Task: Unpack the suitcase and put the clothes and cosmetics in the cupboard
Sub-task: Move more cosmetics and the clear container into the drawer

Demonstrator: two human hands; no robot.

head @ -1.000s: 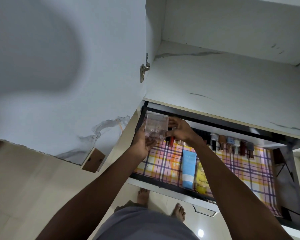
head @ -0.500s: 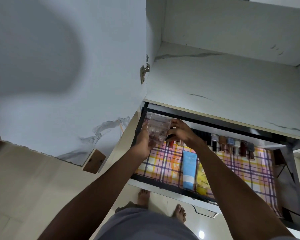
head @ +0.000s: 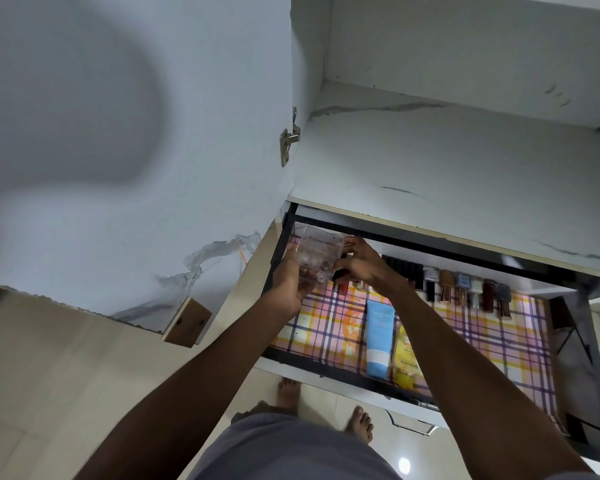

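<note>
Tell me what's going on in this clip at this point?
A person stands at an open cupboard, both hands over a pulled-out drawer lined with plaid paper. The left hand and right hand together hold a clear plastic organiser above the drawer's back left corner. Already in the drawer: a blue tube, a yellow tube beside it, and a row of small bottles along the back. The shelf above looks bare.
</note>
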